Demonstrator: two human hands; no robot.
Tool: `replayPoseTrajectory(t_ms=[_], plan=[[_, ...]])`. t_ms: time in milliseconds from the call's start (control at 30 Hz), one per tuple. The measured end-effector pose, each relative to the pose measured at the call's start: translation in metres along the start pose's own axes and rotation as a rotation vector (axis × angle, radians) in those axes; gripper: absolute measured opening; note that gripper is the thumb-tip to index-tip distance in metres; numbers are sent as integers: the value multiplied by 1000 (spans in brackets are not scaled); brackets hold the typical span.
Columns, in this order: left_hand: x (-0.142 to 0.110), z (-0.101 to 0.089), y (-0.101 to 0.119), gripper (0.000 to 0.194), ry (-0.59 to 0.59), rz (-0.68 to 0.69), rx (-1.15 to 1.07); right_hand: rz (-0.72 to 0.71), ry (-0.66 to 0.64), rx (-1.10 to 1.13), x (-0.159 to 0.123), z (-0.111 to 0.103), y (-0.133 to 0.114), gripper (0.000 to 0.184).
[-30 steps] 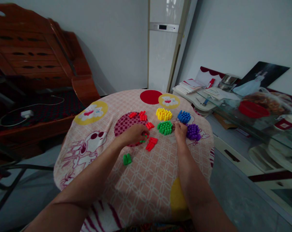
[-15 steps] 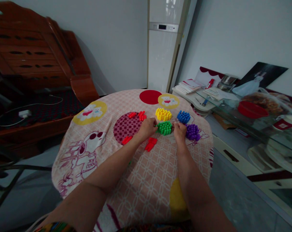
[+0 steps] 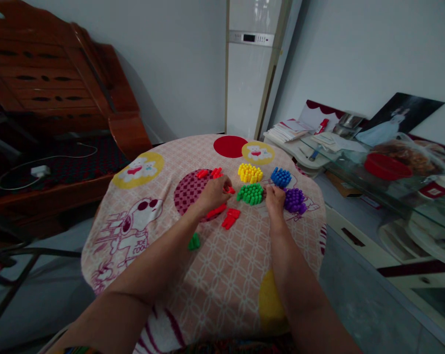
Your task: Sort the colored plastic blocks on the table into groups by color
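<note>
Small plastic pegs lie sorted by colour on a round table under a pink cartoon cloth [image 3: 222, 275]. My left hand [image 3: 212, 192] rests with curled fingers on loose red pegs [image 3: 230, 218], just left of the green pile [image 3: 251, 194]. My right hand [image 3: 275, 198] sits curled between the green pile and the purple pile [image 3: 294, 200]; what its fingers hold is hidden. A yellow pile [image 3: 249, 173] and a blue pile [image 3: 281, 177] lie behind. More red pegs [image 3: 209, 173] sit farther back, and a few green pegs [image 3: 194, 242] lie near my left forearm.
A wooden bench [image 3: 56, 118] with a white charger [image 3: 40, 171] stands at left. A tall white air conditioner [image 3: 250, 69] is behind the table. At right a glass-topped table [image 3: 392, 187] carries papers, a red bowl [image 3: 386, 167] and a framed picture.
My left hand went from the loose red pegs to the green pile, then drew back left onto the red pegs. My right hand stayed put between green and purple.
</note>
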State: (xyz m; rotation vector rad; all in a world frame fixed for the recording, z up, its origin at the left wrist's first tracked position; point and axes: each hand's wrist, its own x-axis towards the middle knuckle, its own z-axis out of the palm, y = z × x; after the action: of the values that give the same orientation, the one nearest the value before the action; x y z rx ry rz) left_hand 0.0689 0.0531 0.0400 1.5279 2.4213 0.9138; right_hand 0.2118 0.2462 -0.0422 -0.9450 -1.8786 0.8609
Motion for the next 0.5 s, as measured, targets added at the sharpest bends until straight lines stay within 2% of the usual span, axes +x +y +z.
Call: replayPoseTrajectory(t_ms=[33, 100, 200, 300, 367, 500], plan=[[-7, -11, -4, 19, -23, -1, 24, -8, 1, -5, 0, 0, 1, 36], [-23, -33, -11, 12, -141, -3, 92, -20, -1, -15, 1, 1, 2, 39], [-55, -53, -17, 6, -346, -14, 220, -22, -6, -26, 1, 2, 4, 40], [-86, -55, -16, 11, -495, -62, 336, -4, -11, -28, 2, 2, 4, 39], [-100, -52, -14, 17, -543, -93, 399, 7, -15, -26, 1, 2, 3, 39], [-104, -47, -9, 13, -586, -17, 353, 8, -19, -17, -1, 2, 2, 39]])
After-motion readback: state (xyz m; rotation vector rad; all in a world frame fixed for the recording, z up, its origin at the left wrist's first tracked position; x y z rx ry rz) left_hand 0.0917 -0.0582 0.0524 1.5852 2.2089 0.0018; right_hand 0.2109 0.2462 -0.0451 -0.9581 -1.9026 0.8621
